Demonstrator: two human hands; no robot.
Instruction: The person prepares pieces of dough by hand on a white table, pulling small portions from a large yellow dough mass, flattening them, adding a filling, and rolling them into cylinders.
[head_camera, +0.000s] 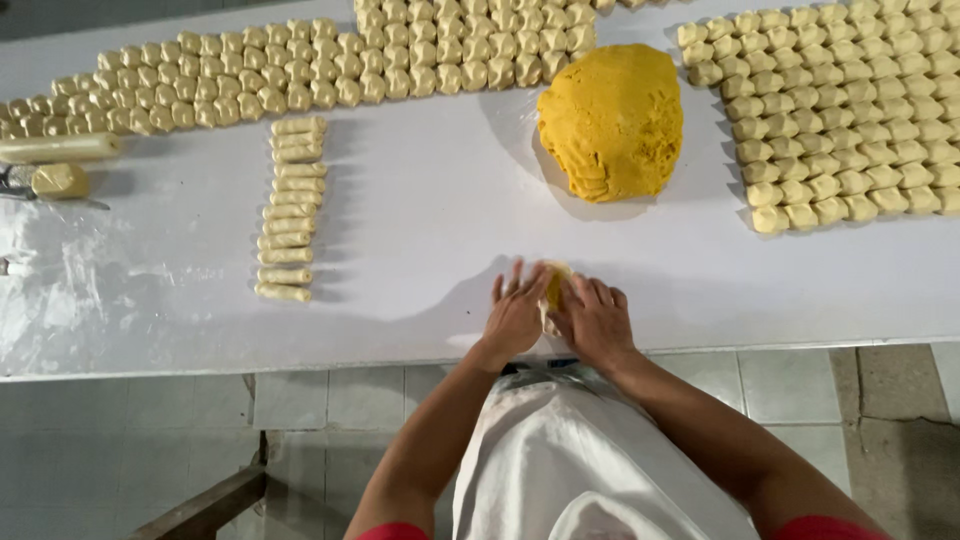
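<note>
**Dough piece pressed between two palms at the table edge**

White apron cloth (560, 460) fills the bottom of the view, with both forearms reaching up from it. Left hand (515, 315) and right hand (597, 322) meet palm to palm over the near edge of the white table (420, 220), fingers stretched out and loosely spread, clasping a small yellow dough piece (555, 285) between them. Its long axis seems to run away from the body, toward the large yellow dough mound (612, 120); only its far end shows, the rest being hidden by the palms, so its full shape cannot be made out. Well to the left lies a column of short dough sticks (287, 210), each lying crosswise. Rows of shaped dough pieces (300, 75) line the far edge, and another block of pieces (850, 110) is cut off at the right.
</note>
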